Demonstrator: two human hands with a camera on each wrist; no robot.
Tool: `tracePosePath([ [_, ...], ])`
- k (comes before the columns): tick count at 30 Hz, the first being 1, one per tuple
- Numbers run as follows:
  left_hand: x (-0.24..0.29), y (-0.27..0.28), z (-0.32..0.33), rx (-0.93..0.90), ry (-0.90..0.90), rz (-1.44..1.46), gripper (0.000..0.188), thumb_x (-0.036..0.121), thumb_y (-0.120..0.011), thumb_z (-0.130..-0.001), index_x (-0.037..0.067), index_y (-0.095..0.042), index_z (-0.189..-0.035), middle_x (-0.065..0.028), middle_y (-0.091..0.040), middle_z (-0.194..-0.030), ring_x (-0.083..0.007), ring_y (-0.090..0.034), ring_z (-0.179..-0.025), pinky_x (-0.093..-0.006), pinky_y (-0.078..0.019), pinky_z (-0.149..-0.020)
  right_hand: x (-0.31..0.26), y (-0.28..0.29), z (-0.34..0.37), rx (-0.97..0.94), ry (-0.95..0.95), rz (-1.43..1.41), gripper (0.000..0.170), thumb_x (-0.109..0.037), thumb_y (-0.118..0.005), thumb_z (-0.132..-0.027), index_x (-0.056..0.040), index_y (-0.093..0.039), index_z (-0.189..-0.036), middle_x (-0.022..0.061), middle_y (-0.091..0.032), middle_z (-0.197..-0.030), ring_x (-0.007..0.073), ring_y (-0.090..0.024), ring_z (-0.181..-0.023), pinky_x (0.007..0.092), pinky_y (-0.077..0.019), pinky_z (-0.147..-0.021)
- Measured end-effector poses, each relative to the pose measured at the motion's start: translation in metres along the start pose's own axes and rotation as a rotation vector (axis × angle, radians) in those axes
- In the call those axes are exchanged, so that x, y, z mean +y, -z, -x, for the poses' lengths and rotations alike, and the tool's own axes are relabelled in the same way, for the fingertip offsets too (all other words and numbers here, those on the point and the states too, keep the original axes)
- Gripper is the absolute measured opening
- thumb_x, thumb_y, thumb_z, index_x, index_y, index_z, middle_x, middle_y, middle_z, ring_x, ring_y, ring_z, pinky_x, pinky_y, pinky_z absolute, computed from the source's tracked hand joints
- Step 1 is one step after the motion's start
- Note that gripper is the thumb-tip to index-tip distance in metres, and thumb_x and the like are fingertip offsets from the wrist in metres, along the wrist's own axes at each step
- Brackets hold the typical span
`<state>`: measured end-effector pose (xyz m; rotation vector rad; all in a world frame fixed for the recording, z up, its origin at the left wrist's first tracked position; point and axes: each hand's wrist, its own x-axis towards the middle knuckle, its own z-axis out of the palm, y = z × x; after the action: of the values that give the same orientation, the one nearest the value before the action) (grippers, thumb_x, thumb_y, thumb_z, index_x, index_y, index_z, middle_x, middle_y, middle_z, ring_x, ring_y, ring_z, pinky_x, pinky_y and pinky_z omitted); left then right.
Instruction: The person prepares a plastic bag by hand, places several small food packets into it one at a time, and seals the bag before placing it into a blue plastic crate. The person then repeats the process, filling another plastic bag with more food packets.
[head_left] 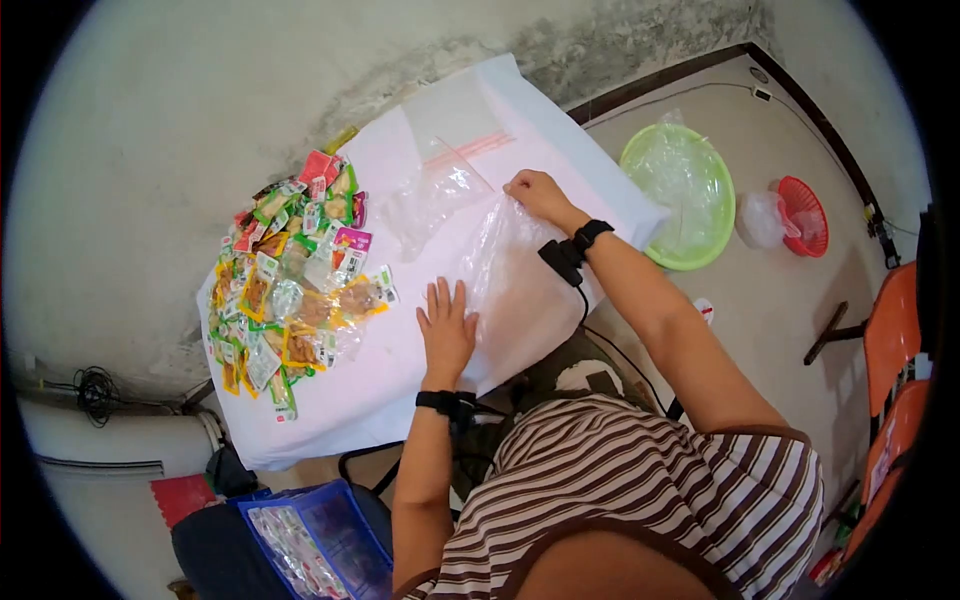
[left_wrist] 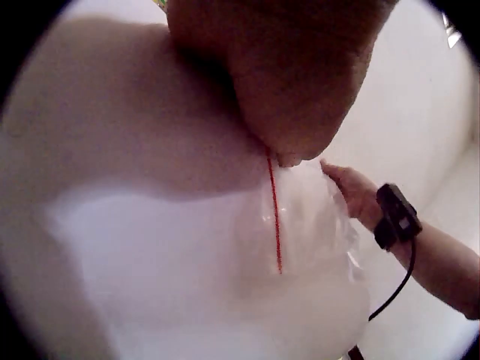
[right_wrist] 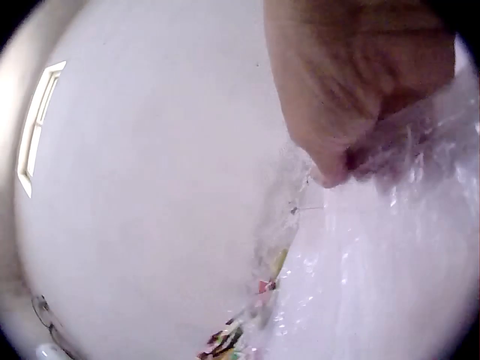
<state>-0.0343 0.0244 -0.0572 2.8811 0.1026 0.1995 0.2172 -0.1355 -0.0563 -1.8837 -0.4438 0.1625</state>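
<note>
A large clear plastic bag (head_left: pixel 528 285) lies over the near part of the white-covered table. My right hand (head_left: pixel 541 196) pinches its far corner with curled fingers. Seen from the right wrist, the film (right_wrist: pixel 375 255) hangs creased below that hand (right_wrist: pixel 345 90). My left hand (head_left: pixel 447 335) rests flat beside the bag's left edge, its fingers spread. Under this hand in the left wrist view runs a red strip (left_wrist: pixel 276 217) on the clear film. Beyond the hands lies another clear bag (head_left: pixel 440 190), and near it are red-pink strips (head_left: pixel 470 147).
Piled on the table's left side are many small snack packets (head_left: pixel 290 270). A green basin (head_left: pixel 727 205) with clear plastic and a red basket (head_left: pixel 820 215) stand on the floor at right. A blue bin (head_left: pixel 345 540) of packets sits near left; orange chairs (head_left: pixel 890 325) stand far right.
</note>
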Motion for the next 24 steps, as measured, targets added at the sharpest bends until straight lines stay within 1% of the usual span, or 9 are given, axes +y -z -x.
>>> tracePosePath([
  [5, -0.018, 0.006, -0.028, 0.051, 0.084, -0.017, 0.054, 0.021, -0.052, -0.087, 0.011, -0.034, -0.137, -0.0200, -0.021, -0.145, -0.0395, -0.018, -0.133, -0.0608, -0.0188, -0.101, -0.018, 0.043, 0.028, -0.236, -0.307, 0.044, 0.041, -0.032, -0.066, -0.077, -0.0002, -0.053, -0.099, 0.0119, -0.062, -0.069, 0.0175, -0.058, -0.054, 0.0299, -0.0473, -0.054],
  [8, -0.017, 0.008, -0.029, 0.103, 0.126, 0.035, 0.052, 0.020, -0.050, -0.088, 0.012, -0.036, -0.136, -0.0203, -0.022, -0.145, -0.0398, -0.018, -0.133, -0.0602, -0.0179, -0.102, -0.013, 0.055, 0.055, -0.269, -0.213, 0.153, 0.031, -0.023, -0.064, -0.081, -0.0018, -0.052, -0.099, 0.0035, -0.056, -0.063, 0.0107, -0.052, -0.052, 0.0241, -0.0400, -0.044],
  [16, -0.016, 0.005, -0.020, -0.041, -0.036, -0.079, 0.051, 0.020, -0.048, -0.089, 0.014, -0.034, -0.137, -0.0169, -0.024, -0.145, -0.0367, -0.018, -0.135, -0.0596, -0.0179, -0.102, 0.007, 0.061, 0.077, -0.237, -0.137, 0.045, 0.027, -0.005, -0.062, -0.075, -0.0030, -0.053, -0.101, 0.0010, -0.052, -0.063, 0.0096, -0.051, -0.056, 0.0247, -0.0412, -0.049],
  [17, -0.017, 0.005, -0.019, -0.036, -0.031, -0.080, 0.051, 0.020, -0.048, -0.089, 0.014, -0.034, -0.137, -0.0169, -0.024, -0.145, -0.0367, -0.018, -0.135, -0.0596, -0.0179, -0.102, 0.009, 0.063, 0.079, -0.236, -0.089, 0.298, 0.027, -0.007, -0.064, -0.074, -0.0032, -0.055, -0.099, 0.0042, -0.055, -0.073, 0.0142, -0.055, -0.064, 0.0289, -0.0442, -0.056],
  [18, -0.018, 0.007, -0.019, -0.041, -0.030, -0.078, 0.051, 0.021, -0.048, -0.089, 0.014, -0.034, -0.138, -0.0169, -0.024, -0.145, -0.0366, -0.018, -0.135, -0.0597, -0.0173, -0.103, 0.002, 0.062, 0.084, -0.236, -0.082, 0.300, 0.027, -0.007, -0.064, -0.074, -0.0032, -0.055, -0.099, 0.0042, -0.055, -0.073, 0.0142, -0.055, -0.064, 0.0289, -0.0442, -0.056],
  [20, -0.015, 0.011, -0.022, -0.045, -0.028, -0.075, 0.052, 0.022, -0.049, -0.089, 0.014, -0.033, -0.138, -0.0169, -0.023, -0.145, -0.0365, -0.017, -0.135, -0.0597, -0.0168, -0.103, -0.017, 0.054, 0.093, -0.014, 0.138, 0.495, 0.032, -0.012, -0.066, -0.074, -0.0037, -0.056, -0.103, 0.0123, -0.058, -0.094, 0.0275, -0.057, -0.089, 0.0361, -0.0467, -0.077],
  [21, -0.009, 0.013, -0.026, -0.013, -0.033, -0.036, 0.053, 0.023, -0.049, -0.088, 0.014, -0.033, -0.138, -0.0168, -0.023, -0.145, -0.0365, -0.017, -0.135, -0.0597, -0.0166, -0.103, -0.023, 0.046, 0.091, -0.016, 0.236, 0.474, 0.036, -0.013, -0.065, -0.075, -0.0052, -0.055, -0.109, 0.0153, -0.054, -0.110, 0.0322, -0.052, -0.102, 0.0389, -0.0437, -0.086],
  [23, 0.001, 0.012, -0.032, 0.017, -0.038, 0.003, 0.054, 0.024, -0.050, -0.088, 0.014, -0.033, -0.138, -0.0167, -0.023, -0.145, -0.0365, -0.017, -0.135, -0.0596, -0.0163, -0.103, -0.011, 0.021, 0.075, -0.062, 0.703, 0.433, 0.050, -0.022, -0.062, -0.080, -0.0088, -0.046, -0.126, 0.0164, -0.041, -0.133, 0.0350, -0.041, -0.120, 0.0459, -0.0372, -0.097],
  [24, 0.006, 0.011, -0.036, 0.008, -0.004, 0.002, 0.055, 0.026, -0.051, -0.088, 0.014, -0.033, -0.138, -0.0166, -0.023, -0.145, -0.0366, -0.017, -0.135, -0.0596, -0.0168, -0.103, -0.024, 0.009, 0.076, -0.214, 0.587, 0.584, 0.051, -0.029, -0.058, -0.084, -0.0108, -0.043, -0.130, 0.0163, -0.034, -0.139, 0.0326, -0.032, -0.128, 0.0540, -0.0310, -0.099],
])
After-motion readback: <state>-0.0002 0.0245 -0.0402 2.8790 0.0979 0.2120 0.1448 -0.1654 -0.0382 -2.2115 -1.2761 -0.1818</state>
